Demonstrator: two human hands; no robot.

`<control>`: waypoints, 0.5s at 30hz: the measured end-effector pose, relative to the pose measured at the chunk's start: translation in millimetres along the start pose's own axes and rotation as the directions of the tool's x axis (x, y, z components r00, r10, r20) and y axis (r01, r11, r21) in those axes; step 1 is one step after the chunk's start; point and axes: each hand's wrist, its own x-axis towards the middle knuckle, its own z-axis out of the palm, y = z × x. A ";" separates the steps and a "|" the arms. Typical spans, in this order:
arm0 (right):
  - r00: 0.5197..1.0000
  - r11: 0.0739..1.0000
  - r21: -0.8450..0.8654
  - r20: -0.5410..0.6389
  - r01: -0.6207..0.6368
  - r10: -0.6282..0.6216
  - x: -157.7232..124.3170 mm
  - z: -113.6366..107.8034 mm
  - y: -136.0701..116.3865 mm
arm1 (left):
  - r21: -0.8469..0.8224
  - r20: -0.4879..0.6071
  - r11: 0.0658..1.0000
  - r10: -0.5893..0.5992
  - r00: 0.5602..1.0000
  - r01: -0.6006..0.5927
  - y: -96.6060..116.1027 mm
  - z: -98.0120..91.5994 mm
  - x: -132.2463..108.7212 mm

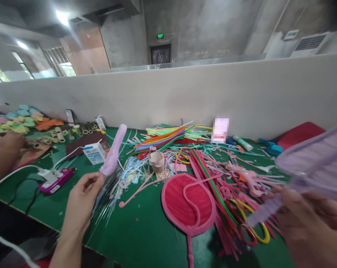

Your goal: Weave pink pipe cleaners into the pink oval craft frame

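My left hand (84,195) pinches the lower end of a long lilac fuzzy piece (115,150), shaped like a narrow ear, and holds it upright above the table. At the right edge my right hand (310,219) is closed around the handle of a lilac hand fan (316,163), slightly blurred and partly out of view. Between the two hands lies a red hand fan (176,197) with a pink fuzzy rim and a pink strand across its face. Pink pipe cleaners (224,234) and scissors with yellow handles (264,234) lie below the lilac fan.
Behind, colourful pipe cleaners (159,141) are heaped near a paper-covered cup (156,160). A purple power strip (56,181) with white cables, a small carton (95,153) and bamboo pieces (86,128) are on the left. Another person's hand (10,141) works at far left. A low partition (168,96) borders the table.
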 end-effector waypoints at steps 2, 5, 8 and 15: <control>0.987 0.986 -0.053 0.028 -0.159 0.161 -20.9 19.9 -1.8 | -0.078 -0.017 0.995 -0.066 0.998 0.065 -1.2 -1.1 -15.3; 0.879 0.948 0.004 0.376 -0.317 0.293 -61.9 57.9 -1.5 | -0.152 -0.079 0.981 -0.135 0.988 0.122 -1.9 -6.8 -33.6; 0.668 0.882 0.084 0.687 -0.464 0.286 -104.0 99.9 9.7 | -0.095 -0.255 0.991 -0.118 0.960 0.097 -4.3 -17.8 -42.1; 0.425 0.757 -0.050 0.802 -0.652 0.419 -149.1 190.6 64.6 | 0.452 -0.282 0.880 -0.016 0.959 0.147 -20.9 -41.9 -30.9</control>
